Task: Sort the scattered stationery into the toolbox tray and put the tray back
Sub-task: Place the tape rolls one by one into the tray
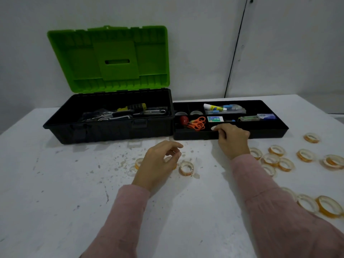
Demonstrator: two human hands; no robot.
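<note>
- Tape rolls point(138, 163), in front of the tray point(270, 134): partly covered by the left hand point(158, 161); a grip cannot be told.
- Small white thing point(213, 128), at the tray's front wall by the right hand point(232, 138): too blurred to identify.
- Single roll point(256, 153), in front of the tray: half behind the right wrist.
- Outermost roll point(335, 162), right of the tray: cut by the picture's edge.
- Card point(215, 119), in the tray: print unreadable.

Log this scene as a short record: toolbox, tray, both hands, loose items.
toolbox: open, green lid up, screwdriver inside
tray: on table beside toolbox, on its right; holds orange scissors, glue tube
left hand: curled over tape rolls, grip unclear
right hand: pinches small white item at tray's front edge
loose: tape rolls scattered on table, mostly right
</note>
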